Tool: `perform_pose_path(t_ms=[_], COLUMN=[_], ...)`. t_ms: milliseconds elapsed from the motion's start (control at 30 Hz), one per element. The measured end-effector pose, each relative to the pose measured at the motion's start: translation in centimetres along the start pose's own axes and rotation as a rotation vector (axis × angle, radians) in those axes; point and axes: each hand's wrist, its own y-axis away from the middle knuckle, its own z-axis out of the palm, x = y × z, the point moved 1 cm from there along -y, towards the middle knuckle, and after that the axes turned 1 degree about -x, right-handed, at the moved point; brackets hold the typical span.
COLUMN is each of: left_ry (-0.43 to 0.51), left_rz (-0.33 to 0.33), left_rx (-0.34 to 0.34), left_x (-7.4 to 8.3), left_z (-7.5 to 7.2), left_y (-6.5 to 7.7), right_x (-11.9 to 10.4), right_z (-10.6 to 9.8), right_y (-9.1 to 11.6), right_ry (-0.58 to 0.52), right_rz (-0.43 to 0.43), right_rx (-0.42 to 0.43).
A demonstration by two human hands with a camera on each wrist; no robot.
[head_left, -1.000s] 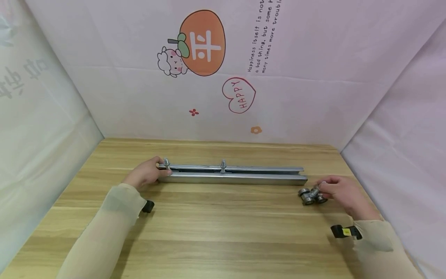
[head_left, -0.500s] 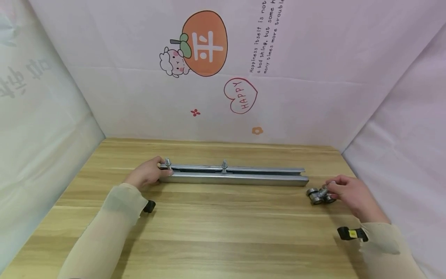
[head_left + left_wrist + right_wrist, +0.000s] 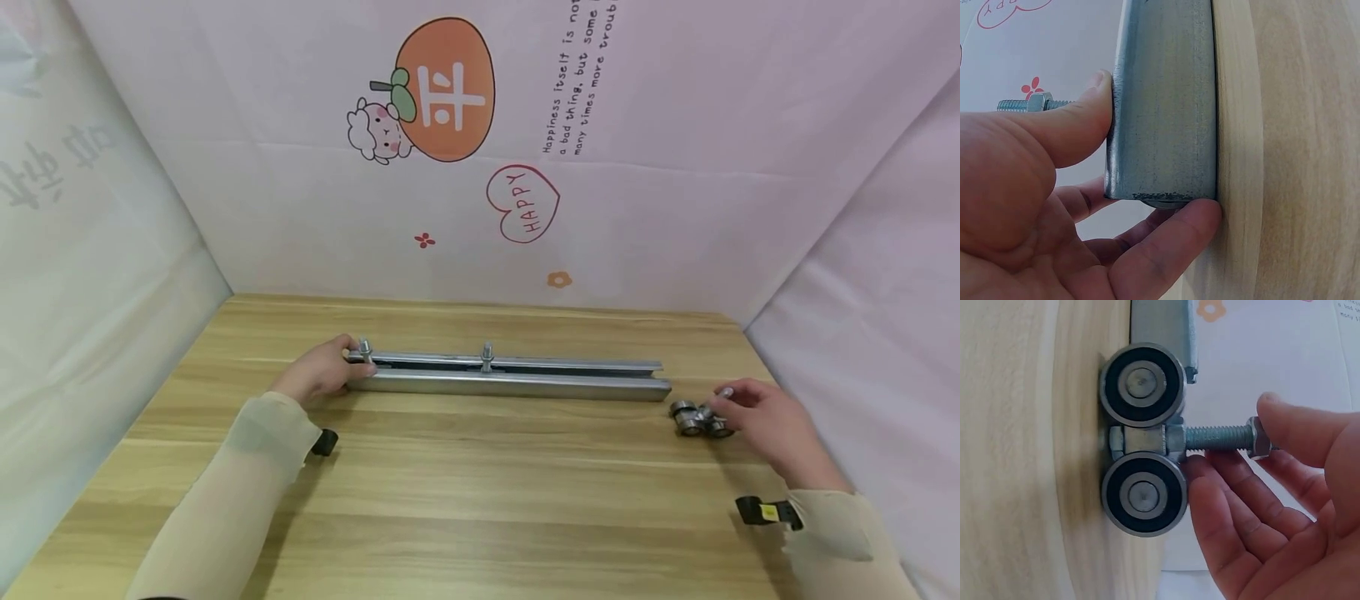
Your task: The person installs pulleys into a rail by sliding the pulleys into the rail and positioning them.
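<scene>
A metal channel rail (image 3: 517, 385) lies lengthwise on the table, its slot facing up. My left hand (image 3: 322, 367) grips its left end; in the left wrist view the thumb lies on the upper edge and a finger touches the end. Two threaded bolts stand up from the slot, one (image 3: 365, 350) beside my left thumb and another bolt (image 3: 487, 357) near mid-rail. Off the right end, a wheeled roller trolley (image 3: 1141, 440) sits on the table. My right hand (image 3: 768, 429) holds its bolt, with the thumb at the nut (image 3: 1260, 437) and fingers under the thread.
The wood-grain table (image 3: 480, 500) extends in front of the rail. A printed white cloth (image 3: 300, 217) hangs behind it, with further white cloth at both sides. Both wrists carry a black strap-on camera piece, such as the right one (image 3: 768, 511).
My right hand has shifted the trolley to the right, a little farther from the rail's end. The left hand keeps its grip on the rail. The head view has drifted slightly.
</scene>
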Motion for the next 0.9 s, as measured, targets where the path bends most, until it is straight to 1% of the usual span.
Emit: perform_pose_path(t_ms=[267,467,833,900], left_ry=[-0.016,-0.015,-0.012,-0.013], left_rz=[-0.007,0.004,0.007,0.015], left_rx=[-0.005,0.002,0.000,-0.005], left_x=[0.1,0.3,0.1,0.0], left_z=[0.1,-0.1,0.0,0.0], left_y=[0.1,0.2,0.0,-0.1], right_x=[0.6,1.2,1.2,1.2], right_z=[-0.5,-0.7,-0.6,-0.5], right_y=[-0.3,-0.9,-2.5,-2.9], right_ry=[0.082,0.105,0.041,0.016], right_rz=[0.010,0.038,0.063,0.072], right_rx=[0.075,0.123,0.179,0.179])
